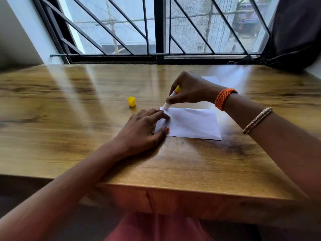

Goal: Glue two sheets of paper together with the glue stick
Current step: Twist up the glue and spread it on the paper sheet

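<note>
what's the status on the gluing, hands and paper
Right hand grips glue stick, tip on near sheet's far-left corner. Left hand pins its left edge. Second sheet waits behind. Yellow cap off, aside. Nothing blocking.

Both forearms are bare — no sleeves. Just behind the right hand [191,89] sits a braided orange wristband [224,98], and further up the arm a slim gold bangle [257,120] — reddish-pink clothing [156,228] below.
</note>
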`<state>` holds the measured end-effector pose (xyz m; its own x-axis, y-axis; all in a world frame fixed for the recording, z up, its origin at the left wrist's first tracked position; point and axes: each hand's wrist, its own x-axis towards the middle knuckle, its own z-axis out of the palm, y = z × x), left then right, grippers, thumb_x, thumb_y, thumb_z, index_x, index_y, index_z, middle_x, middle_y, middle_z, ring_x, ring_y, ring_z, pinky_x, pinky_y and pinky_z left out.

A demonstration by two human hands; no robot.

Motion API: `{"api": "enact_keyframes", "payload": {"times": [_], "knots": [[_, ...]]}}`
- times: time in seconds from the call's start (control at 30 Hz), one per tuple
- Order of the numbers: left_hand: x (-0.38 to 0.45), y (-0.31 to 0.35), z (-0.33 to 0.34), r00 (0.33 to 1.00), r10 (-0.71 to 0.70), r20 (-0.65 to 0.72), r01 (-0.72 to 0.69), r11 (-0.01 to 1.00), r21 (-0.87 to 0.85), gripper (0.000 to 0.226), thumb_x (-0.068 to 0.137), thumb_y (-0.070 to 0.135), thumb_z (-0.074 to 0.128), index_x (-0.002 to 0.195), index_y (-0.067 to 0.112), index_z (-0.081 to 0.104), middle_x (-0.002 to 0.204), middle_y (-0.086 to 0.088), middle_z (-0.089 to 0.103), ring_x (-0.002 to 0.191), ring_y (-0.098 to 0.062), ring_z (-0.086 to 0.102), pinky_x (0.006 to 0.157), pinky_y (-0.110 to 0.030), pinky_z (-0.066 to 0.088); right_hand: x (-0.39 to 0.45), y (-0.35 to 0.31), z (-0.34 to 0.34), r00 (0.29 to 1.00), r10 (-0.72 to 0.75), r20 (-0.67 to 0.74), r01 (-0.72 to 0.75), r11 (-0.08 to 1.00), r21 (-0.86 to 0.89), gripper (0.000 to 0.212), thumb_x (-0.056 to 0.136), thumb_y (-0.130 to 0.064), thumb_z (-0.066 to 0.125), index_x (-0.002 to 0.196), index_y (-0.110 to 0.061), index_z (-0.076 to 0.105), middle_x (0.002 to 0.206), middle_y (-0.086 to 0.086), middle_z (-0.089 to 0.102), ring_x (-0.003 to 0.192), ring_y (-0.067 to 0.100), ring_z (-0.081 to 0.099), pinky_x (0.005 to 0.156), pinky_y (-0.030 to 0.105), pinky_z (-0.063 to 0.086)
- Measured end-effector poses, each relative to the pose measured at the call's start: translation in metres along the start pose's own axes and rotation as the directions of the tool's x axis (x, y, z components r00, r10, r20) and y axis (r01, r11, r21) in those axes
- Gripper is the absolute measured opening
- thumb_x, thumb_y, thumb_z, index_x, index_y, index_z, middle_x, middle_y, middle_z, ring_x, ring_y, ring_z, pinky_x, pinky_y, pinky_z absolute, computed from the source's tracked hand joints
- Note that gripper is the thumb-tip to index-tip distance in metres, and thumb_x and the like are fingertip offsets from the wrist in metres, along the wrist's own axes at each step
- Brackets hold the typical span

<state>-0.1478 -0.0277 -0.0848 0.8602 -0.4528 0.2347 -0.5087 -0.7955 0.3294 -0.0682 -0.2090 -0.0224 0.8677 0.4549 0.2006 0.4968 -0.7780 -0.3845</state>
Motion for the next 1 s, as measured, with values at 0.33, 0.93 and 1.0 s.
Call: {"api": "enact_keyframes", "payload": {"times": [0.33, 0.93, 1.0], "knots": [[0.001, 0.0, -0.001, 1.0, -0.005, -0.007, 0.005, 1.0, 0.03, 0.056, 0.079, 0.053, 0.037, 0.12, 0.022, 0.058, 0.118, -0.004, 0.061, 0.109, -0.023, 0.055, 0.093, -0.039, 0.044, 0.001, -0.001, -0.008, 0.997, -0.011, 0.08, 0.017, 0.997, -0.069, 0.024, 0.077, -0.032, 0.075, 0.085, -0.009, 0.076, 0.055, -0.011, 0.052, 0.05, 0.005, 0.047, 0.037, 0.004, 0.032], [0.001, 0.003, 0.002, 0.999, -0.052, -0.007, 0.052, 0.997, 0.062, 0.064, 0.072, 0.062, 0.024, 0.121, 0.033, 0.052, 0.119, 0.009, 0.055, 0.118, -0.014, 0.048, 0.097, -0.036, 0.024, -0.005, 0.001, -0.012, 0.998, -0.01, 0.069, 0.018, 0.992, -0.121, 0.025, 0.077, -0.034, 0.075, 0.084, -0.01, 0.076, 0.057, -0.01, 0.053, 0.053, 0.007, 0.048, 0.041, 0.01, 0.034], [0.001, 0.006, 0.003, 0.998, -0.067, -0.013, 0.067, 0.996, 0.056, 0.064, 0.07, 0.063, 0.022, 0.12, 0.036, 0.052, 0.118, 0.011, 0.054, 0.119, -0.011, 0.046, 0.099, -0.039, 0.02, -0.01, 0.006, -0.015, 0.997, 0.007, 0.075, 0.002, 0.993, -0.119, 0.025, 0.077, -0.034, 0.075, 0.083, -0.009, 0.076, 0.057, -0.009, 0.054, 0.053, 0.008, 0.048, 0.043, 0.014, 0.036]]}}
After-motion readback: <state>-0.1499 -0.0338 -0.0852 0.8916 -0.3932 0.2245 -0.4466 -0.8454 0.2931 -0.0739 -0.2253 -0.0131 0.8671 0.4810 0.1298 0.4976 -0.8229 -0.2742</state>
